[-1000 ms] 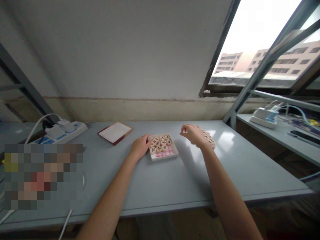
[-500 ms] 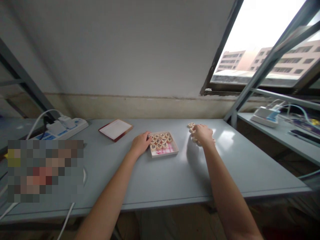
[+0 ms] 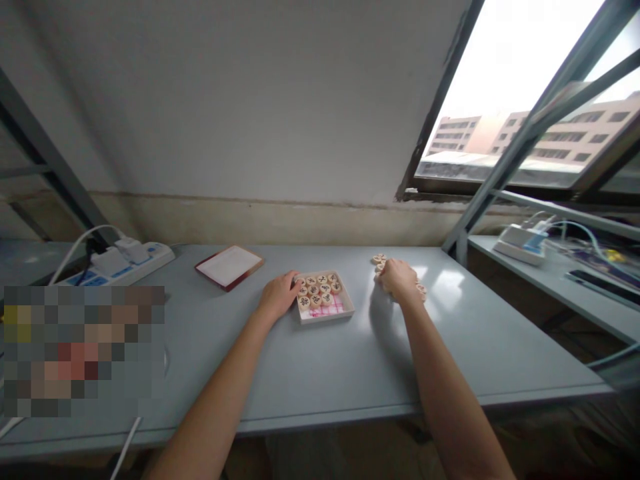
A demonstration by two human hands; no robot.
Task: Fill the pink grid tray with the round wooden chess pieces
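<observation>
A shallow white box (image 3: 327, 318) sits near the middle of the desk. Several round Chinese chess pieces (image 3: 314, 291) with dark characters lie in rows inside it, and pink-and-white lining shows along its front. My left hand (image 3: 277, 297) grips the box at its left edge, thumb by the rim. To the right of the box, my right hand (image 3: 399, 279) reaches down with curled fingers onto a group of loose Chinese chess pieces (image 3: 379, 259). Its fingertips are among them, mostly hidden by the hand, and seem closed on a piece.
A flat white panel with a reddish-brown border (image 3: 229, 267) lies left of the box. A power strip (image 3: 120, 263) with plugs and cables stands at the far left, beside a blurred-out patch. Another power strip (image 3: 520, 243) and a dark phone-like slab (image 3: 605, 287) are on the right-hand shelf.
The view has tilted up slightly, so the desk appears lower. My right hand has shifted slightly over the loose pieces, its fingers lower among them. My left hand stays at the box.
</observation>
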